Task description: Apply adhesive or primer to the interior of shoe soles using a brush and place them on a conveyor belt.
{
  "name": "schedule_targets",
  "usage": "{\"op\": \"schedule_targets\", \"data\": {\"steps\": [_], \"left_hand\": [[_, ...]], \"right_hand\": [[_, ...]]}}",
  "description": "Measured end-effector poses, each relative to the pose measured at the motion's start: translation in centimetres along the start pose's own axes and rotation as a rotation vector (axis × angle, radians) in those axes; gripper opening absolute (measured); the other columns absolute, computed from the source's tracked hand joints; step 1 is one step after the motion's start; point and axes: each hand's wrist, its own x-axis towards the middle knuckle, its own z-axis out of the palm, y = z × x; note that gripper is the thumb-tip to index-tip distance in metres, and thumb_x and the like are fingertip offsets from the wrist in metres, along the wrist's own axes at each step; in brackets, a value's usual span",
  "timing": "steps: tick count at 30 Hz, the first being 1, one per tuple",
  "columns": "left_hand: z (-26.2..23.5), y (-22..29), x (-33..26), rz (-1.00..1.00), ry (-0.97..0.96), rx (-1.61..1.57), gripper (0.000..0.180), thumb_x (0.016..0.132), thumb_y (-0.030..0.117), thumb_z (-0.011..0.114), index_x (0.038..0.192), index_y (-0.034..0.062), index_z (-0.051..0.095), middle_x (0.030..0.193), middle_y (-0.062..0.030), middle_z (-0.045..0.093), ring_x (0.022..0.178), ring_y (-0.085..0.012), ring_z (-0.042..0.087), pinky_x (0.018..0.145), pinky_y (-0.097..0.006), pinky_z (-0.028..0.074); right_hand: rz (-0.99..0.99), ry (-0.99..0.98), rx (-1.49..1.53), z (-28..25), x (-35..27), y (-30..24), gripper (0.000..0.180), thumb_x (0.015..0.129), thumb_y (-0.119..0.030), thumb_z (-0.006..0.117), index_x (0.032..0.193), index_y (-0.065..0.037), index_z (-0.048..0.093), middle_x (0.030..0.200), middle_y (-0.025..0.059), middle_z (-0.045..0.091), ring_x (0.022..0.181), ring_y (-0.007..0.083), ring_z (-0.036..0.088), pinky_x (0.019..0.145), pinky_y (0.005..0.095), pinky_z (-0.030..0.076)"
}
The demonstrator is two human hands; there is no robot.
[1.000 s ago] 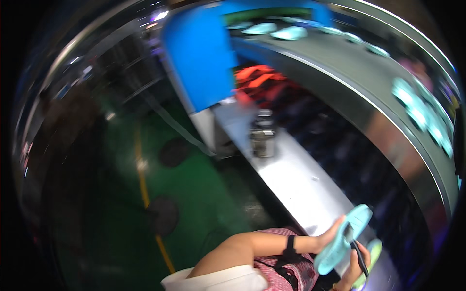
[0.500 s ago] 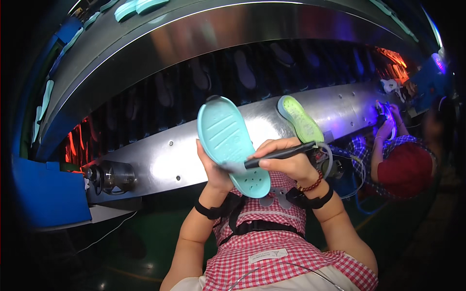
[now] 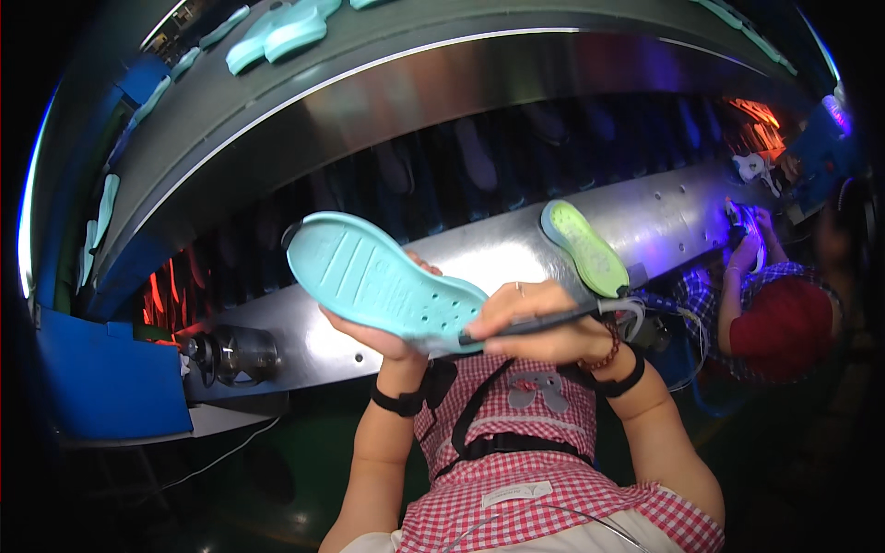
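Note:
A turquoise shoe sole (image 3: 355, 275), its inner face up, lies tilted in my left hand (image 3: 369, 336). The fingers wrap round it from below, with fingertips showing at its far edge. My right hand (image 3: 544, 309) is closed on a black-handled brush (image 3: 530, 325) with a pale hose trailing off to the right. The brush's tip end is at the sole's near end, by a patch of small holes; its bristles are hard to make out. A black bit shows on the sole's far left tip. Just beyond my right hand, a yellow-green sole (image 3: 590, 249) rests on the metal ledge.
The shiny metal ledge (image 3: 318, 318) runs across in front of me, with a dark clear jug (image 3: 244, 355) at its left. Behind it, soles sit in a dark, red-lit machine. Several turquoise soles (image 3: 286, 32) lie on the upper belt. A co-worker (image 3: 779, 309) works at right.
The turquoise sole has turned to point further left and lie more level. The brush has shifted from the sole's middle to its near end. More turquoise soles show on the upper belt.

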Motion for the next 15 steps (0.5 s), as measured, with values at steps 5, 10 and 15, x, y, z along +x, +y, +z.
{"op": "schedule_targets", "data": {"steps": [5, 10, 15], "left_hand": [[-0.4, -1.0, -0.3, 0.026, 0.132, -0.020, 0.083, 0.078, 0.070, 0.009, 0.111, 0.0053, 0.048, 0.079, -0.0167, 0.059, 0.066, -0.0299, 0.057, 0.061, -0.040, 0.049], [0.0, -0.6, -0.8, 0.074, 0.123, -0.002, 0.079, 0.078, 0.071, 0.015, 0.104, 0.0065, 0.052, 0.077, -0.0161, 0.058, 0.062, -0.0272, 0.057, 0.058, -0.038, 0.049], [-0.6, -1.3, -0.2, 0.116, 0.016, 0.098, 0.083, 0.078, 0.071, 0.008, 0.109, 0.0057, 0.049, 0.078, -0.0153, 0.059, 0.065, -0.0276, 0.059, 0.061, -0.039, 0.051]], "right_hand": [[0.033, 0.168, 0.066, -0.9, -0.9, 0.9, 0.021, 0.069, -0.003, 0.069, 0.090, -0.003, 0.066, 0.086, 0.0102, 0.064, 0.082, 0.0183, 0.060, 0.074, 0.0280, 0.047], [-0.066, -0.131, 0.138, -0.5, -2.2, -0.1, 0.022, 0.069, -0.001, 0.069, 0.090, -0.003, 0.066, 0.085, 0.0091, 0.065, 0.082, 0.0201, 0.061, 0.076, 0.0296, 0.047], [0.127, 0.190, 0.054, -1.4, -2.0, 1.5, 0.020, 0.072, -0.003, 0.068, 0.092, -0.002, 0.065, 0.087, 0.0093, 0.065, 0.086, 0.0196, 0.060, 0.079, 0.0282, 0.046]]}}
